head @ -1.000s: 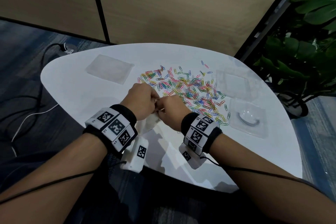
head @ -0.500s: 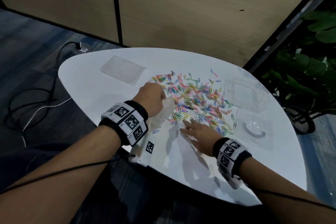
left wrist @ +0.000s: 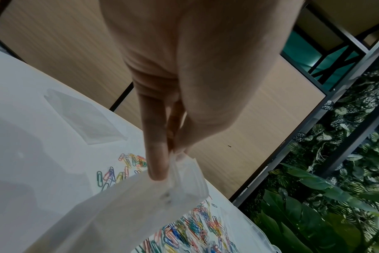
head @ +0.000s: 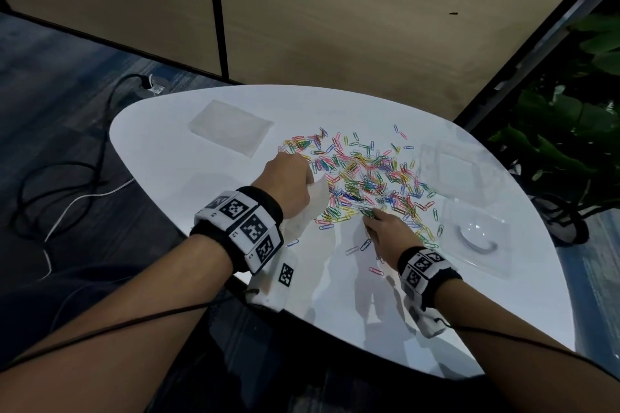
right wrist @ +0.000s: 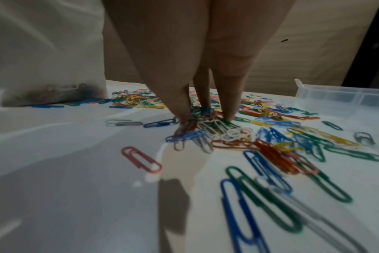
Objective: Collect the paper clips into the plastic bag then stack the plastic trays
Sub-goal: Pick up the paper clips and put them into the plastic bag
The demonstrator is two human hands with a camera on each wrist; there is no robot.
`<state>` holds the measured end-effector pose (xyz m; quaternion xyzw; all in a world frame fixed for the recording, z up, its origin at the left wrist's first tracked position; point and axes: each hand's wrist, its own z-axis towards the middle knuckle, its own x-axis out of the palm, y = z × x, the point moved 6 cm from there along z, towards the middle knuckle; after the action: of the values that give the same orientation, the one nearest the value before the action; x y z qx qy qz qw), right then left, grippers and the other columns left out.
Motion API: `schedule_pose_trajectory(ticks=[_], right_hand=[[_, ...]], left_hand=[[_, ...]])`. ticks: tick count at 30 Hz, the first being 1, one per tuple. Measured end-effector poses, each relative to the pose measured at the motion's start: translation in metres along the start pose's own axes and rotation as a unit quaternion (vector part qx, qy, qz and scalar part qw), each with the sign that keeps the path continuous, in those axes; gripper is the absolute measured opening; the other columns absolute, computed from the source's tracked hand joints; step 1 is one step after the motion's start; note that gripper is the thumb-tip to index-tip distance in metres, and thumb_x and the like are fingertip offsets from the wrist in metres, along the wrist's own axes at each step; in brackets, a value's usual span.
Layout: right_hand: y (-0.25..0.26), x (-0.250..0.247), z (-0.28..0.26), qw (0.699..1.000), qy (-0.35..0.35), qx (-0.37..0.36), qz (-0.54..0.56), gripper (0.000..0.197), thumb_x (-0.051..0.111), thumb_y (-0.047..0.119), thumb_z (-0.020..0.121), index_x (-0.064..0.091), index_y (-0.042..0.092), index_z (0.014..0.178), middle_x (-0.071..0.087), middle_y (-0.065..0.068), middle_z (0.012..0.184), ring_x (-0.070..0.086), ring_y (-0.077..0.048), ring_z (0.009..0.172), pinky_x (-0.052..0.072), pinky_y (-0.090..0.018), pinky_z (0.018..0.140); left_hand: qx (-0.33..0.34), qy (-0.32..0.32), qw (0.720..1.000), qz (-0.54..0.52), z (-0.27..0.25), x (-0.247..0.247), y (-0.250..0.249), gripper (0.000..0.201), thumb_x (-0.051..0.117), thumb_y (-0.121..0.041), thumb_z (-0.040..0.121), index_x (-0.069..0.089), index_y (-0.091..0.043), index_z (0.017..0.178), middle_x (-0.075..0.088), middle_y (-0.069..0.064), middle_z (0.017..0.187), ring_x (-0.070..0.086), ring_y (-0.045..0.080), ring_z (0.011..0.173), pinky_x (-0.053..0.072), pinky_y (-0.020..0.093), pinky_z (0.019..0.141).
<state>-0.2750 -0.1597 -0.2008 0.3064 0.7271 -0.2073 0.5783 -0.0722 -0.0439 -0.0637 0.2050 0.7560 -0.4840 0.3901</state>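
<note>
Colourful paper clips [head: 365, 174] lie scattered over the middle of the white table [head: 385, 312]. My left hand [head: 292, 184] pinches the top edge of the translucent plastic bag [head: 312, 204], which hangs down to the table at the pile's left. In the left wrist view the thumb and fingers of my left hand [left wrist: 171, 164] grip the bag [left wrist: 119, 214] at its mouth. My right hand [head: 375, 221] is at the pile's near edge. In the right wrist view my right hand [right wrist: 206, 118] pinches a small cluster of clips against the table. The bag [right wrist: 48, 59] holds a few clips at its bottom.
Two clear plastic trays stand at the right: one at the back [head: 453, 168], one nearer [head: 476, 238] with a curved mark inside. A flat clear plastic piece [head: 231, 131] lies at the far left. Plants fill the right side, cables the floor at left.
My right hand left the bag's mouth, moved right to the near edge of the pile, and its fingers closed on clips. The left hand kept hold of the bag.
</note>
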Motion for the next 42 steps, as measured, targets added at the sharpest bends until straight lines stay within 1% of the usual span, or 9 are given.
schedule_pose_trajectory(ticks=[5,9,12,16,20,26,32,36,42], right_hand=[[-0.007,-0.012,0.001,0.998,-0.021,0.052,0.041,0.02,0.057,0.005,0.091,0.075,0.012,0.098,0.068,-0.006,0.096,0.064,-0.021,0.083,0.049,-0.023,0.074],[-0.048,-0.036,-0.006,0.953,-0.048,0.209,0.213,0.013,0.072,0.008,0.084,0.079,0.016,0.091,0.075,-0.001,0.087,0.064,-0.01,0.07,0.051,-0.017,0.072],[-0.064,-0.052,-0.013,0.851,-0.071,0.295,0.428,0.013,0.079,0.009,0.078,0.078,0.013,0.09,0.077,-0.007,0.09,0.071,-0.014,0.072,0.058,-0.021,0.073],[-0.021,-0.083,-0.016,0.633,-0.065,0.225,0.738,0.018,0.07,-0.008,0.08,0.069,-0.005,0.098,0.074,-0.018,0.098,0.073,-0.025,0.083,0.06,-0.027,0.078],[0.036,-0.092,-0.02,0.565,-0.006,0.18,0.806,0.02,0.067,-0.008,0.083,0.065,-0.009,0.103,0.073,-0.019,0.094,0.073,-0.022,0.082,0.059,-0.024,0.073],[0.056,-0.068,-0.018,0.639,-0.032,0.216,0.737,0.005,0.067,-0.009,0.084,0.068,-0.003,0.084,0.069,-0.012,0.072,0.067,-0.017,0.06,0.058,-0.023,0.063],[0.059,-0.07,-0.012,0.758,-0.012,0.196,0.622,0.02,0.053,-0.009,0.081,0.072,-0.008,0.087,0.068,-0.027,0.084,0.063,-0.03,0.073,0.056,-0.052,0.081],[0.049,-0.092,-0.008,0.895,-0.05,0.147,0.418,0.013,0.064,0.013,0.084,0.076,0.01,0.079,0.066,-0.007,0.066,0.059,-0.018,0.059,0.05,-0.023,0.056],[0.064,-0.092,-0.004,0.927,0.008,0.064,0.37,0.026,0.052,0.0,0.084,0.074,0.014,0.084,0.056,0.002,0.062,0.048,-0.013,0.057,0.037,-0.021,0.052]], left_hand=[[0.0,0.015,1.0,0.001,0.0,0.004,-0.003,0.034,0.05,0.0,0.092,0.075,-0.008,0.114,0.074,0.016,0.108,0.069,0.031,0.105,0.056,0.039,0.097],[0.01,0.021,1.0,0.018,0.003,0.007,-0.005,0.033,0.052,-0.002,0.092,0.073,-0.007,0.117,0.07,0.015,0.12,0.067,0.031,0.111,0.056,0.038,0.097],[0.013,0.024,0.999,0.02,0.006,0.01,-0.007,0.033,0.052,-0.002,0.092,0.072,-0.006,0.118,0.068,0.014,0.125,0.065,0.031,0.114,0.056,0.037,0.097],[0.009,0.032,0.999,0.006,0.008,0.018,-0.013,0.031,0.052,0.001,0.09,0.074,-0.003,0.113,0.07,0.016,0.117,0.07,0.033,0.101,0.059,0.04,0.09],[0.006,0.015,1.0,-0.021,0.007,0.028,-0.021,0.028,0.052,0.001,0.089,0.077,-0.003,0.101,0.073,0.015,0.105,0.072,0.033,0.093,0.058,0.04,0.092],[0.01,0.002,0.998,-0.059,0.006,0.038,-0.04,0.023,0.056,-0.004,0.09,0.079,-0.007,0.092,0.076,0.014,0.093,0.073,0.029,0.092,0.06,0.039,0.089],[0.019,0.001,0.998,-0.056,0.005,0.047,-0.053,0.026,0.057,-0.002,0.091,0.08,-0.008,0.102,0.076,0.015,0.104,0.07,0.028,0.102,0.056,0.037,0.096],[0.023,0.006,0.998,-0.061,0.006,0.046,-0.05,0.028,0.056,0.001,0.09,0.081,-0.008,0.098,0.077,0.014,0.097,0.07,0.028,0.094,0.058,0.039,0.091],[0.016,0.001,0.998,-0.063,0.005,0.042,-0.047,0.025,0.057,0.001,0.092,0.08,-0.006,0.1,0.077,0.016,0.096,0.073,0.03,0.088,0.06,0.04,0.088]])
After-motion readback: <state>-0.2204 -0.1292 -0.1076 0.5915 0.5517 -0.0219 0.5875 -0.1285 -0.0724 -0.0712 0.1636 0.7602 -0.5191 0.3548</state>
